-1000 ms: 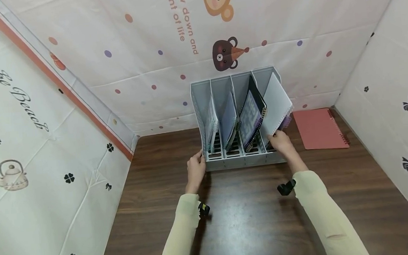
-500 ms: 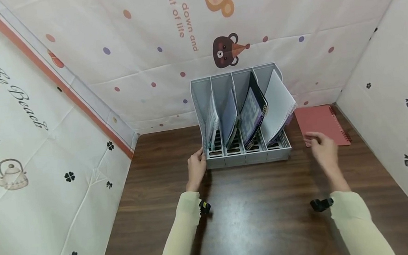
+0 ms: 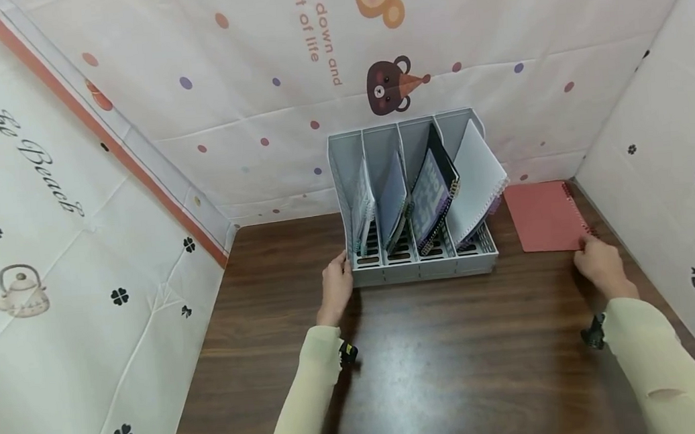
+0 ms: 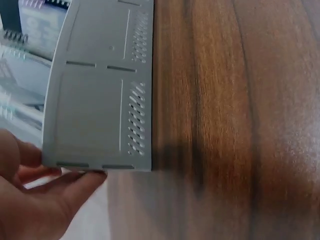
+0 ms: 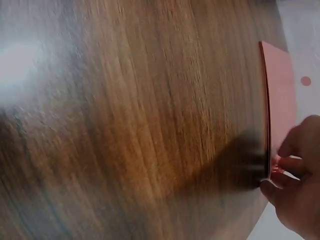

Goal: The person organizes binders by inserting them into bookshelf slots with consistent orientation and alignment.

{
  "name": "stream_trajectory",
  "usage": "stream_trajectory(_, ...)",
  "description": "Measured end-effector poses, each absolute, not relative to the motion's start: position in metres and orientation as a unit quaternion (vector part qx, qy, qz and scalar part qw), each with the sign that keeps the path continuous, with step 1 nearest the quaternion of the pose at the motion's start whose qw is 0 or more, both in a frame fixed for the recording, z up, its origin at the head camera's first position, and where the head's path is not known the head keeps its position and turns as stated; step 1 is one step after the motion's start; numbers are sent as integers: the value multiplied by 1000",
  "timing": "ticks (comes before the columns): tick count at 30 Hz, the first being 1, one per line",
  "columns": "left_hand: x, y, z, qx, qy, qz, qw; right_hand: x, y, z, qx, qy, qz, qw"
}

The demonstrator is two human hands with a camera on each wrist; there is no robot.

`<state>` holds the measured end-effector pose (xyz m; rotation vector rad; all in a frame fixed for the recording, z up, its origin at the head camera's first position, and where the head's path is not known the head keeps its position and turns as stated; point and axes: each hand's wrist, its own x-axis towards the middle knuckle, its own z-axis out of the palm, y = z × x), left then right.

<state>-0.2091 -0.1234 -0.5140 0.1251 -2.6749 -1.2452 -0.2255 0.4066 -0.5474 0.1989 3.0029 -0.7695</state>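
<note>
A grey desk file organizer (image 3: 424,271) with several upright slots stands against the back wall. My left hand (image 3: 336,288) grips its front left corner; in the left wrist view the thumb is at the inner side and the fingers (image 4: 82,187) are against the outer side. To the right, a red spiral notebook (image 3: 541,218) lies flat on the table. My right hand (image 3: 605,269) is at its front right corner, by the coil. Seen from the right wrist, thumb and fingers (image 5: 270,191) pinch that corner of the red cover (image 5: 281,85).
Upright in the organizer's slots are thin notebooks (image 3: 390,200), a black spiral notebook (image 3: 433,194) and a white spiral notebook (image 3: 475,181). Printed cloth walls (image 3: 255,102) enclose the dark wooden table (image 3: 419,373) at the back and sides.
My right hand has left the white notebook in the rightmost slot and moved right to the red notebook's front corner. My left hand stays on the organizer.
</note>
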Motion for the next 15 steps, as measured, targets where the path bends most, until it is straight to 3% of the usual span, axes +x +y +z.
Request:
stream_trajectory(4, -198, -105, -515, -11, -925, -353, 141, -224, 406, -548, 20, 976, -209, 51)
stream_trajectory(9, -181, -66, -509, -139, -920, -302, 208, -218, 392, -536, 5, 978, -196, 69)
stream_trajectory(12, -169, -37, -505, -213, -918, -282, 182, -214, 385, -528, 26, 977, -204, 64)
stream_trajectory(15, -160, -6, -504, -278, -915, -265, 121, -214, 382, -522, 62, 973, -219, 37)
